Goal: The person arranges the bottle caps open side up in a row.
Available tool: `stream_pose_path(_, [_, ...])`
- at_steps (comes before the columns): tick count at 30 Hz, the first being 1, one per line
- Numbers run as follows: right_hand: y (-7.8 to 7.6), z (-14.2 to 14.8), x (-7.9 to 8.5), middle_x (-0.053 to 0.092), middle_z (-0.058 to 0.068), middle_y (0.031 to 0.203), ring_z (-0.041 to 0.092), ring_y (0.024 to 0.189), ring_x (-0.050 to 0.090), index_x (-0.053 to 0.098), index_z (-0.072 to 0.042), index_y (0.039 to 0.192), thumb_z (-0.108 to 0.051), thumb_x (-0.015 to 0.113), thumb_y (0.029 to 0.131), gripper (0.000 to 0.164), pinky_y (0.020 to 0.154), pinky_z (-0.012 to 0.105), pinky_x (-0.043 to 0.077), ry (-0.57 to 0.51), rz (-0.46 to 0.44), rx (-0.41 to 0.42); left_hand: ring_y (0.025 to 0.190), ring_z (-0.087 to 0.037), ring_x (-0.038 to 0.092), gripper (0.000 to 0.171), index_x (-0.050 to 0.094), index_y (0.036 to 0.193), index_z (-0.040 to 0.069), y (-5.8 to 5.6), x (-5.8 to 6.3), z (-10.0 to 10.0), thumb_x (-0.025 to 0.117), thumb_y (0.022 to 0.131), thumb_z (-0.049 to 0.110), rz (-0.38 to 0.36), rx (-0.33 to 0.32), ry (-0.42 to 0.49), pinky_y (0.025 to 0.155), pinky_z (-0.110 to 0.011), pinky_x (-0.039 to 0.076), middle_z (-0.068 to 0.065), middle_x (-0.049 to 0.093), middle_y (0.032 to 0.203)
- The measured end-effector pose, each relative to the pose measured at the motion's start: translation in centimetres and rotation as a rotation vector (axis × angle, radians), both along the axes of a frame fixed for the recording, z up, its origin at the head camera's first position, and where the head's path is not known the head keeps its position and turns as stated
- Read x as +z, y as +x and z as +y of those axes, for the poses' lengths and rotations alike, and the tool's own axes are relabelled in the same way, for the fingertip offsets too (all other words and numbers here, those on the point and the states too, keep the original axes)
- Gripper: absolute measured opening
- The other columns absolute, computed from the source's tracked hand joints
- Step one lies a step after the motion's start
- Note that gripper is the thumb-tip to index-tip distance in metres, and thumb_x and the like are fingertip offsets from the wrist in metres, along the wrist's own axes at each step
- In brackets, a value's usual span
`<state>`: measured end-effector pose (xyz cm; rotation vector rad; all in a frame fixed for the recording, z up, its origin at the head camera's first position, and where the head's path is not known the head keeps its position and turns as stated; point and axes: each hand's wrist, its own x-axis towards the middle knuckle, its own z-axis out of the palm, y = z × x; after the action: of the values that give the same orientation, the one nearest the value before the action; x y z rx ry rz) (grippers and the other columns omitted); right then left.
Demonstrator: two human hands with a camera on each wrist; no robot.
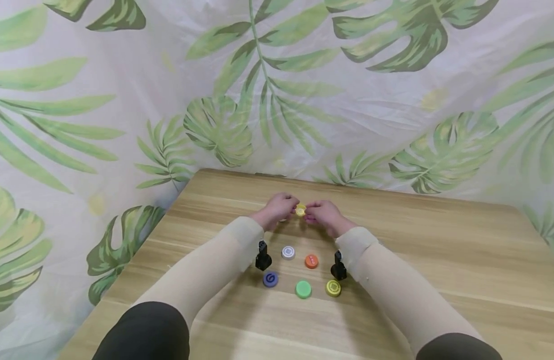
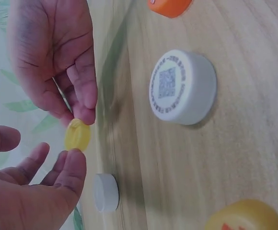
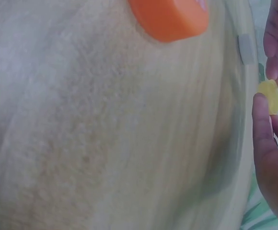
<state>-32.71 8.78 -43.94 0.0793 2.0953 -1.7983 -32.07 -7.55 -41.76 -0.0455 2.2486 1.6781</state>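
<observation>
A yellow bottle cap (image 1: 300, 210) is held up off the table between both hands, near the table's far side. My left hand (image 1: 279, 210) pinches its left edge with the fingertips, while my right hand (image 1: 324, 215) pinches the right edge. In the left wrist view the yellow cap (image 2: 77, 135) is seen nearly edge-on, with the left hand (image 2: 38, 187) below and the right hand (image 2: 57, 57) above. Fingers cover part of the cap (image 3: 269, 96) in the right wrist view. A white cap (image 2: 106, 192) lies on the table by the left hand.
Nearer on the wooden table (image 1: 439, 260) lie a white cap (image 1: 288, 252), an orange cap (image 1: 311, 261), a blue cap (image 1: 270, 279), a green cap (image 1: 303, 289) and a yellow cap (image 1: 333, 288). A yellowish cap with red marks (image 2: 244, 218) shows too. A leaf-print cloth (image 1: 295, 90) hangs behind.
</observation>
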Motion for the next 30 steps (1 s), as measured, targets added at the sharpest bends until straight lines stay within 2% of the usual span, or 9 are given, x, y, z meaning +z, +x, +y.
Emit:
stream_pose_path(7, [-0.2,0.0,-0.5,0.064,0.020,0.115,0.014,0.085,0.063,0.056,0.016,0.131,0.002,0.054,0.100,0.034,0.088,0.027,0.058,0.072,-0.021,0.008,0.094,-0.022,0.055,0.034,0.054,0.134,-0.011,0.1,-0.2,0.7,0.049,0.107,0.010,-0.017,-0.017,-0.012,0.094,-0.039,0.052,-0.019,0.059,0.110])
stream_pose_path(14, [-1.1,0.4,-1.1,0.066,0.014,0.094,0.015,0.078,0.062,0.062,0.016,0.117,0.002,0.055,0.096,0.026,0.077,0.024,0.058,0.063,-0.030,0.065,0.113,-0.033,0.056,0.038,0.051,0.138,-0.010,0.2,0.2,0.9,0.050,0.107,0.011,-0.049,-0.033,-0.056,0.103,-0.043,0.050,-0.025,0.057,0.126])
stream_pose_path(17, [-1.1,0.2,-0.8,0.066,0.012,0.091,0.013,0.078,0.062,0.062,0.016,0.119,0.001,0.054,0.096,0.029,0.076,0.023,0.058,0.075,-0.029,0.081,0.114,-0.033,0.055,0.038,0.050,0.138,-0.010,0.2,0.2,0.8,0.050,0.107,0.012,-0.056,-0.033,-0.064,0.103,-0.042,0.050,-0.024,0.056,0.128])
stream_pose_path(22, [-0.7,-0.2,-0.1,0.066,0.012,0.097,0.013,0.081,0.062,0.057,0.017,0.130,0.001,0.052,0.098,0.035,0.080,0.024,0.058,0.119,-0.035,0.087,0.110,-0.030,0.055,0.045,0.045,0.145,-0.010,0.2,0.3,0.5,0.049,0.108,0.014,-0.058,-0.028,-0.064,0.105,-0.043,0.047,-0.024,0.054,0.138])
stream_pose_path(27, [-0.7,-0.4,-0.2,0.065,0.012,0.099,0.014,0.082,0.062,0.056,0.016,0.132,0.001,0.053,0.099,0.036,0.082,0.025,0.058,0.129,-0.034,0.086,0.124,-0.036,0.054,0.044,0.047,0.147,-0.007,0.1,0.5,-0.1,0.046,0.108,0.014,-0.031,0.024,-0.061,0.111,-0.046,0.044,-0.025,0.051,0.146])
stream_pose_path(30, [-0.7,-0.6,-0.4,0.065,0.013,0.099,0.014,0.082,0.062,0.057,0.016,0.131,0.000,0.053,0.099,0.036,0.081,0.024,0.058,0.131,-0.027,0.083,0.133,-0.041,0.049,0.043,0.048,0.145,-0.008,0.1,0.5,-0.5,0.045,0.108,0.015,-0.024,0.043,-0.058,0.114,-0.048,0.041,-0.026,0.049,0.147])
